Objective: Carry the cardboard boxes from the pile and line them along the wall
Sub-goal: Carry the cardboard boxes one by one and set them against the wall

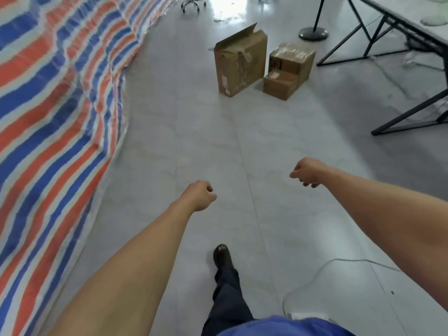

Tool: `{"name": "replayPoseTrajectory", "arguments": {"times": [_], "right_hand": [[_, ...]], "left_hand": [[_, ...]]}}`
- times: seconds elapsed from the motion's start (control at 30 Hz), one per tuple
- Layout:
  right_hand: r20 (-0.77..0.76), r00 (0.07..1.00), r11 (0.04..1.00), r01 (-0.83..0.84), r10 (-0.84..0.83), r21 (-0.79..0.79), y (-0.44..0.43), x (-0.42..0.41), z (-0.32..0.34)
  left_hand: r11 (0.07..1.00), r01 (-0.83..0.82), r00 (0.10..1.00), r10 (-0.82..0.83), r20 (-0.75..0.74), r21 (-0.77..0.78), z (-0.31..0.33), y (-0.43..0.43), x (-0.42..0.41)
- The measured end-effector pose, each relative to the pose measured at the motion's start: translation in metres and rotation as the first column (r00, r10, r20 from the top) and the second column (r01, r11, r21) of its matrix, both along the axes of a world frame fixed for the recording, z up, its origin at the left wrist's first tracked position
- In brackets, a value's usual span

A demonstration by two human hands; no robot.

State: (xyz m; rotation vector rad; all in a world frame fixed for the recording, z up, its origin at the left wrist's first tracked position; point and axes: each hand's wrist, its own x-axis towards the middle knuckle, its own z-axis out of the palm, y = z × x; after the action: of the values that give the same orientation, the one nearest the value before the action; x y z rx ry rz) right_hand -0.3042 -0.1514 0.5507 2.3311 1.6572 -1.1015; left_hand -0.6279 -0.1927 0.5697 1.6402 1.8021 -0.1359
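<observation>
While both hands are empty, the floor is the main hazard.
L hand point(200, 195) & R hand point(306, 172) hang loosely curled, holding nothing. The 3 boxes point(280, 84) sit ahead mid-floor, near the table point(409, 115) legs and well apart from the tarp point(48, 93). The cable point(339, 260) loops beside the foot point(221, 254) and could snag a step. The tall box point(240, 61) has a flap up & a creased face, so prob. sags if lifted by its top.

Three cardboard boxes are standing far ahead: one tall box point(238, 66), one taped box point(293, 60) and one small box point(280, 87). Two hands are reaching forward near, one left hand point(200, 195) and one right hand point(306, 172), each holding nothing. One striped tarp point(48, 117) is lying along the left. One table point(412, 27) is standing far right, one round stand base point(313, 33) is sitting beside it, and one cable point(315, 270) is trailing near right.
</observation>
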Motion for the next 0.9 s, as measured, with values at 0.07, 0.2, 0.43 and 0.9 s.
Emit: {"name": "replayPoseTrajectory", "arguments": {"times": [0.07,0.2,0.43,0.9], "right_hand": [[-0.004,1.000,1.000,0.015,-0.015,0.010,0.056,-0.002,-0.006],[-0.005,0.997,0.997,0.072,-0.072,0.012,0.164,-0.004,-0.004],[-0.058,0.988,0.988,0.144,-0.140,0.062,0.317,0.005,0.014],[-0.069,0.975,0.976,0.208,-0.212,-0.061,0.687,0.112,-0.026]], "left_hand": [[1.000,0.008,1.000,-0.008,0.003,0.012,-0.006,0.062,-0.004],[0.999,0.038,0.999,-0.038,-0.007,0.015,-0.006,0.186,-0.018],[0.997,0.077,0.997,-0.077,0.000,0.024,0.018,0.372,-0.007],[0.998,0.032,0.999,-0.031,0.016,-0.061,-0.004,0.744,0.096]]}}
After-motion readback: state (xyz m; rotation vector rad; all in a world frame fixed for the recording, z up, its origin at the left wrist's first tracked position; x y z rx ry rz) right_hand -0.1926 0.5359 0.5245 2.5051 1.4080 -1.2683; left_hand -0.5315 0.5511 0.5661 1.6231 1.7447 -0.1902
